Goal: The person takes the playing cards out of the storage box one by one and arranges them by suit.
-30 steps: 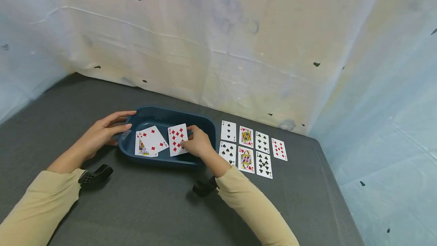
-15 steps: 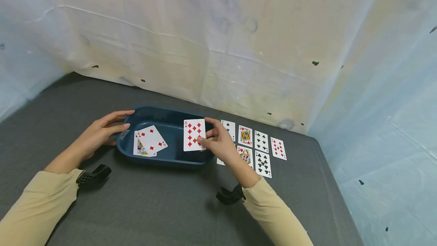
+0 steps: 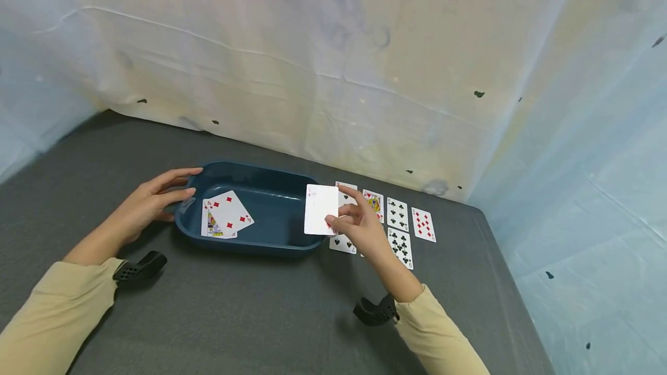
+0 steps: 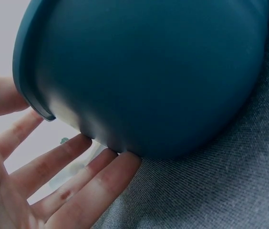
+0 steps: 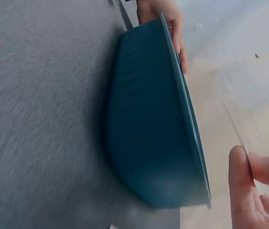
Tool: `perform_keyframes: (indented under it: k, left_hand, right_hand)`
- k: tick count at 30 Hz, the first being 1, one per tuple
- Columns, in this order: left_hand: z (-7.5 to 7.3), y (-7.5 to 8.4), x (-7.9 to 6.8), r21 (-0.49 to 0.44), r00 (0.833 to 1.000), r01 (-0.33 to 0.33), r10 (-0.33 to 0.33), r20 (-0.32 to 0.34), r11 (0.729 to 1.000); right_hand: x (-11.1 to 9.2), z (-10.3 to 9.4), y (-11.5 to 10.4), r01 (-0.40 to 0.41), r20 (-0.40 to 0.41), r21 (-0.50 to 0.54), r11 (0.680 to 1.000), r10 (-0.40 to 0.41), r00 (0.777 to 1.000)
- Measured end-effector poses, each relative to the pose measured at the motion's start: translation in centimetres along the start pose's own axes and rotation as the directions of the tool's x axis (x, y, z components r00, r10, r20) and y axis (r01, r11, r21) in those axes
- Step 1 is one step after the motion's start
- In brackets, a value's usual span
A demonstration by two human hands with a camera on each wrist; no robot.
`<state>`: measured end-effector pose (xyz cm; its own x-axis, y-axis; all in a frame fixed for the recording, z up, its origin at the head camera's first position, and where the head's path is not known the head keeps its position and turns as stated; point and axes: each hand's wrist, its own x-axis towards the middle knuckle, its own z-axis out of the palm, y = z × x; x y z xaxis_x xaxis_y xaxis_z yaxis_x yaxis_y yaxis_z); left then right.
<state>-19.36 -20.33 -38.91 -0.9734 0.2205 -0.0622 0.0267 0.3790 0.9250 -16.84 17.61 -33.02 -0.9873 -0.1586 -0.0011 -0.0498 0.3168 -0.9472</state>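
Between thumb and fingertips my right hand (image 3: pixel 362 225) pinches a playing card (image 3: pixel 319 210), tilted above the right end of the blue tray (image 3: pixel 273 216). Glare washes out its face; it shows edge-on in the right wrist view. My left hand (image 3: pixel 156 197) rests at the tray's left end, its thumb at the rim. In the left wrist view its fingers (image 4: pixel 96 188) lie nearly straight, tips against the outer wall. Inside the tray, a four-pip diamond card (image 3: pixel 231 213) overlaps a face card (image 3: pixel 212 225).
Right of the tray, face-up cards lie in two rows on the dark cloth, with a red diamond card (image 3: pixel 424 224) at the far right and a club card (image 3: pixel 400 247) in the front row. My right hand hides some of them. A hanging sheet (image 3: pixel 292 74) stands behind.
The ten of diamonds has been lifted from inside the tray and carried right by my right hand, its face now turning pale with glare. My left hand stays at the tray's end.
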Motion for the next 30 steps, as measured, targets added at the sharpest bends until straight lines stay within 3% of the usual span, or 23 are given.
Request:
perform_keyframes:
  k: [15, 30]
  left_hand:
    - [-0.1, 0.0, 0.0, 0.002, 1.000, 0.006, -0.006, -0.004, 1.000]
    - [0.0, -0.1, 0.1, 0.006, 1.000, 0.005, -0.005, 0.000, 1.000]
  right_hand:
    - [-1.8, -5.3, 2.5, -0.088, -0.086, -0.031, 0.996, 0.085, 0.993]
    - [-3.4, -10.4, 5.6, -0.202, -0.217, -0.146, 0.968, 0.168, 0.962]
